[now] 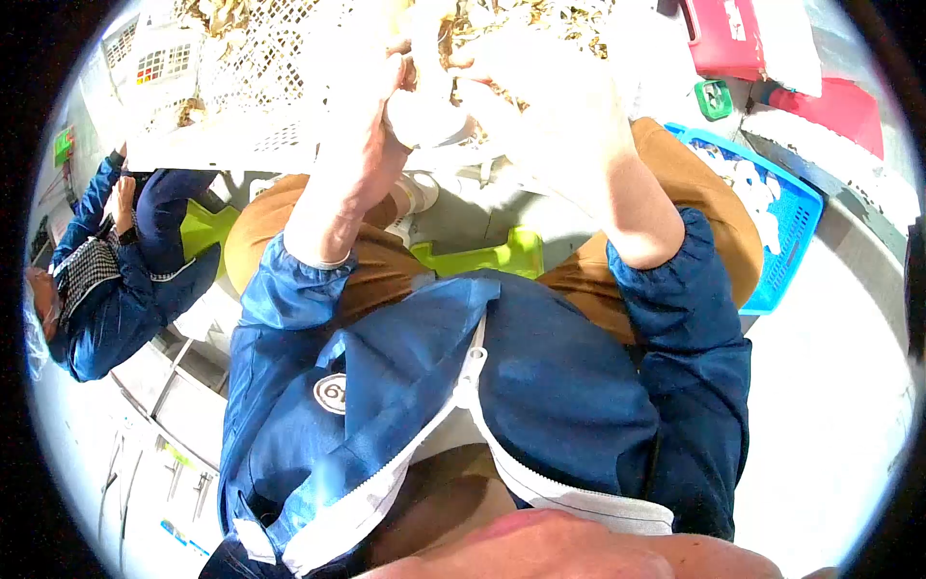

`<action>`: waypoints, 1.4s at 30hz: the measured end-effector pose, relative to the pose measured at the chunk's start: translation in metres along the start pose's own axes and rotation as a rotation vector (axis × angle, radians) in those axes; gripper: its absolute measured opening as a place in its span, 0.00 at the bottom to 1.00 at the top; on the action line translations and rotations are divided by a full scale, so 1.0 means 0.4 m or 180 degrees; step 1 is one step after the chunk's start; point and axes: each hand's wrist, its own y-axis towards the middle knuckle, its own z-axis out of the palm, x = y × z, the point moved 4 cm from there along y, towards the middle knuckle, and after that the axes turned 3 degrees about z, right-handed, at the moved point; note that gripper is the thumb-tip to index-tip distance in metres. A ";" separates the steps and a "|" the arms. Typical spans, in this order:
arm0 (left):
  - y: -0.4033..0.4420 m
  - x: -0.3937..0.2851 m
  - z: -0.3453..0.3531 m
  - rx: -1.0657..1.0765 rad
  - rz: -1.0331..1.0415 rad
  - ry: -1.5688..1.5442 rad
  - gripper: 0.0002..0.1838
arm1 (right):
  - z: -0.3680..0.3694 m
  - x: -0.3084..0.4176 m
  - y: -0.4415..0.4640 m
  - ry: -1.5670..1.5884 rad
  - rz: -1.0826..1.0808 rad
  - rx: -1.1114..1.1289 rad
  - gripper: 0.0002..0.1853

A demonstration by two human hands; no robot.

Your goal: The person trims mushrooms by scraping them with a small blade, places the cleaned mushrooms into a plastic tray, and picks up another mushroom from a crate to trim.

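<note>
Bright glare washes out much of both hands over the work surface. My left hand (394, 92) is closed, its fingers curled around or against a pale, rounded thing (424, 118) whose kind I cannot make out. Close to its right side is my right hand (502, 96), fingers bent towards the same pale thing; what they grip is lost in the glare. Brownish-yellow dried pieces (564, 27) lie heaped just beyond my hands. To the left lies a white perforated tray (280, 63) with more of these pieces on it.
A blue basket (796, 217) holding white pieces stands beside my right knee. Beyond it are a red container (723, 39) and a small green box (714, 99). A lime-green stool (487, 256) shows between my legs. Another person (135, 280) sits at the left.
</note>
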 end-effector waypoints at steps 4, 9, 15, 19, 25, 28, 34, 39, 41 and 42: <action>-0.002 -0.008 0.018 -0.0128 -0.0282 -0.0120 0.28 | -0.004 0.000 -0.001 -0.0059 -0.0089 -0.0052 0.06; -0.003 -0.013 0.032 0.0324 -0.0396 -0.0657 0.31 | 0.003 -0.008 0.002 -0.0052 -0.0185 -0.0260 0.06; -0.006 0.002 -0.005 0.0678 -0.0640 -0.1009 0.32 | -0.077 -0.034 0.034 0.0421 0.0250 -0.0607 0.04; 0.001 0.000 -0.018 0.0363 -0.0910 -0.1380 0.30 | -0.139 -0.061 0.051 0.0047 0.0138 -0.1096 0.02; 0.000 -0.014 0.010 0.0665 -0.0936 -0.1897 0.27 | -0.108 -0.015 0.040 0.0045 0.0413 -0.0044 0.04; -0.012 -0.019 0.031 0.0362 -0.0968 -0.1785 0.30 | -0.055 -0.020 0.026 0.0227 0.0913 0.0685 0.06; -0.005 -0.010 0.019 0.1118 -0.0731 -0.1840 0.32 | 0.015 -0.015 0.009 0.1255 0.0228 0.0722 0.09; -0.009 0.000 0.018 0.0641 -0.0565 -0.2046 0.34 | 0.013 0.008 -0.002 0.0756 -0.0124 0.0036 0.08; -0.002 -0.007 0.026 0.0973 -0.0634 -0.2140 0.31 | 0.010 0.018 -0.003 0.0664 -0.0088 -0.0054 0.08; -0.001 -0.011 0.031 0.1136 -0.0664 -0.2187 0.30 | 0.006 0.026 -0.007 0.0619 -0.0019 -0.0021 0.08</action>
